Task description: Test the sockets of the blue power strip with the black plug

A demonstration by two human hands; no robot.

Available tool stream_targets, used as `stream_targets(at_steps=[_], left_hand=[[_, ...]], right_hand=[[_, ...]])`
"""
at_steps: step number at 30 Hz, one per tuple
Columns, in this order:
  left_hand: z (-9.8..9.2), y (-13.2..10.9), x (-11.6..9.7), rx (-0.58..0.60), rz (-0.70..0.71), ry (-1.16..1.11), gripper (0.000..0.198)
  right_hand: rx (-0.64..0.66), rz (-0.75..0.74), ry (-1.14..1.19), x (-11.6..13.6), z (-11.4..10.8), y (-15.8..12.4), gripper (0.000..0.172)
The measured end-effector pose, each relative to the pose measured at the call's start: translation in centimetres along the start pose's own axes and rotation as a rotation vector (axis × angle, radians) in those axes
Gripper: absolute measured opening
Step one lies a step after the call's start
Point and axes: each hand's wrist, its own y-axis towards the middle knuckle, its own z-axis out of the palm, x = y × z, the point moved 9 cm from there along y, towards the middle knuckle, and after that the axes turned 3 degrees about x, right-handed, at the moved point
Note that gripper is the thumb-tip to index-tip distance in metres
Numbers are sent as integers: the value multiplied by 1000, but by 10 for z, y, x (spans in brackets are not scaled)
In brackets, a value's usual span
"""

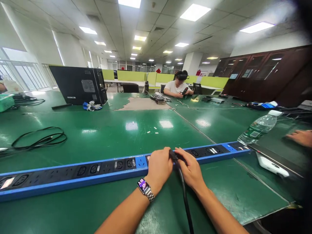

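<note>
Plug [173,155], likely light and stiff, best taken by its body, sits at power strip [141,161] toward worktop's [109,130] near edge, right hand [191,168] pinching it, left hand [159,165] curled beside, hold unclear.

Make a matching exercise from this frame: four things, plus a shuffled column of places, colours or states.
Things:
1. power strip
2. black cable
3. water bottle
4. computer tower

Descriptions:
A. white cap
B. upper end between left hand and right hand
C. black and boxy
D. blue edges, row of sockets

Pairs: 1-D, 2-B, 3-A, 4-C
</note>
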Motion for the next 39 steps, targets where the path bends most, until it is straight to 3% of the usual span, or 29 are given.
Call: stream_targets(at_steps=[5, 8, 11, 13, 14, 16, 18, 21, 23, 27, 30, 32, 34, 36, 37, 39], left_hand=[[11, 3, -9, 98, 84, 117, 23], [-4, -14, 1, 104, 149, 175, 56], [-52, -55, 56, 42, 58, 284, 86], [-92, -93, 117, -7, -175, 434, 82], [-110, -113, 144, -23, -277, 496, 78], [-133, -144, 178, -43, -347, 538, 70], [-142, -158, 192, -67, -321, 522, 65], [-141, -160, 193, -96, -297, 491, 61], [-140, -158, 190, -99, -305, 469, 60], [-140, -157, 185, -90, -288, 354, 57], [-137, -153, 176, -63, -200, 249, 60], [-134, -147, 167, -44, -113, 183, 63], [-132, -139, 158, -61, -35, 102, 53], [-138, -129, 149, -200, -10, -15, 32], [-141, -123, 143, -306, -13, -86, 26], [-137, -107, 122, -491, -26, -211, 30]], right_hand=[[60, -135, -56, 23, 0, 2, 54], [104, -180, -140, 31, -2, 10, 41], [-58, -253, -163, 58, -18, 22, 24], [-184, -288, -125, 94, -20, 25, 23], [-195, -295, -91, 115, -12, 26, 24], [-20, -314, -7, 164, 30, 27, 25], [153, -254, 59, 203, 79, 25, 24], [254, -162, 47, 234, 129, 21, 24], [258, -155, -12, 242, 141, 20, 25], [280, -152, -117, 247, 145, 23, 23], [382, -127, -111, 249, 148, 23, 21], [451, -167, -73, 241, 143, 21, 33], [513, -247, 8, 216, 127, 18, 47], [488, -235, 63, 162, 95, 15, 46], [370, -128, 24, 120, 71, 17, 40], [101, 34, -202, 45, 19, 11, 48]])
